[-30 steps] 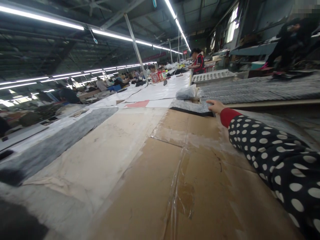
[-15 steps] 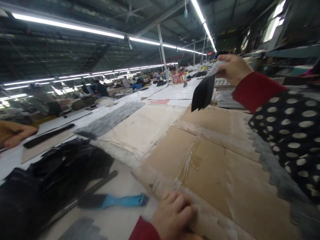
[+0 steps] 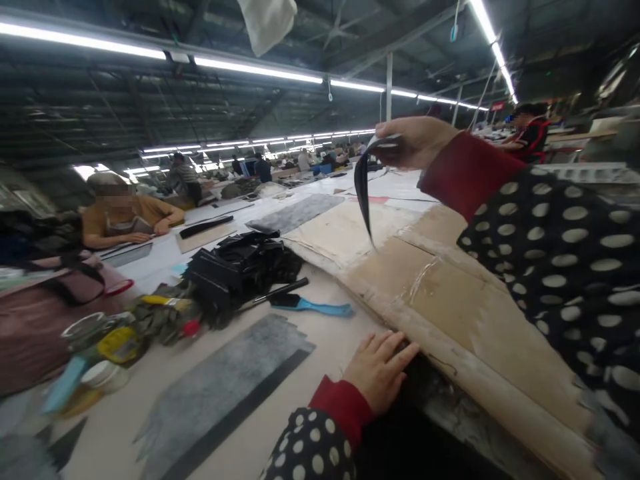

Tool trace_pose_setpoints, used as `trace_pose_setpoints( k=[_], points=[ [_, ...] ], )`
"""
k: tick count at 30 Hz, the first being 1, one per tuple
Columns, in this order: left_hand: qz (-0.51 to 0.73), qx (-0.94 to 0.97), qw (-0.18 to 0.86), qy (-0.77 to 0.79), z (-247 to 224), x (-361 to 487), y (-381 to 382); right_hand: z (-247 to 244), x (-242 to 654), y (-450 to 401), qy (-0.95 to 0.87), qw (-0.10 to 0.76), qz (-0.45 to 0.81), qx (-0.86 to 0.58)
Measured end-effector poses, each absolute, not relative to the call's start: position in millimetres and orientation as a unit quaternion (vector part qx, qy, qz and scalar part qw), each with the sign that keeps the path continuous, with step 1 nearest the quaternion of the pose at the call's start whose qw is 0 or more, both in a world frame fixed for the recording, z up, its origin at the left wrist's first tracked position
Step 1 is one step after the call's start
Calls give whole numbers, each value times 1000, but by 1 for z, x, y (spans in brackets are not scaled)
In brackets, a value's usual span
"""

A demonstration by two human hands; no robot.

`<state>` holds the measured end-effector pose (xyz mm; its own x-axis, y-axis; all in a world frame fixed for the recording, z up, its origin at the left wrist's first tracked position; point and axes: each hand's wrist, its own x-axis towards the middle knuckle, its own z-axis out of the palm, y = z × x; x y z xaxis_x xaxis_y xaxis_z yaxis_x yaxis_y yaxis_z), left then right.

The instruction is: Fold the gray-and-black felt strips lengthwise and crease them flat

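Observation:
My right hand (image 3: 413,141) is raised, pinching a thin black sheet piece (image 3: 364,190) that hangs down with its lower end curled to a point. Whether it is one layer or a stack, I cannot tell. Below it lies cardboard (image 3: 450,300) with worn, whitish edges. My left hand (image 3: 383,367) rests palm down at the cardboard's near edge, fingers apart and holding nothing. Just beyond that hand is a blue-handled brush (image 3: 315,305), beside a dark rod-like tool (image 3: 280,291). A row of overlapping grey pieces (image 3: 225,387) lies left of my left hand.
A heap of black pieces (image 3: 235,270) lies behind the brush. Jars (image 3: 105,377), a yellow tape-like item (image 3: 119,343) and a pink bag (image 3: 55,320) crowd the left. Across the table sits a co-worker (image 3: 125,217). A grey sheet (image 3: 295,215) lies farther back.
My view has turned left, bringing the co-worker and grey row into sight. The black piece has swung from fanned broadside to a narrow edge-on curve. My left hand's curled fingers have spread.

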<state>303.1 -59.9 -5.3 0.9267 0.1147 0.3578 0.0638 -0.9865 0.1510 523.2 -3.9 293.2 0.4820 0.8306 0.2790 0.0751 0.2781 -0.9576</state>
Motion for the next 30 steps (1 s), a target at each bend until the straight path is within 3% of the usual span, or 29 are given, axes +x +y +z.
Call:
trace_pose_setpoints(
  k=[4, 7, 11, 14, 18, 30],
  points=[
    [195, 974, 75, 93, -4, 255, -65, 247, 523, -2, -416, 646, 293, -569],
    [193, 972, 94, 97, -2, 223, -69, 173, 538, -12, -433, 530, 222, -695],
    [176, 968, 132, 118, -2, 196, -72, 71, 550, -34, -416, 452, 191, -766],
    [172, 966, 146, 126, -3, 191, -71, 24, 554, -45, -422, 416, 136, -794],
    [180, 962, 156, 132, -4, 193, -71, -1, 559, -45, -461, 340, 29, -819],
    [185, 960, 153, 143, -5, 195, -70, -6, 571, -44, -481, 242, -4, -843]
  ],
)
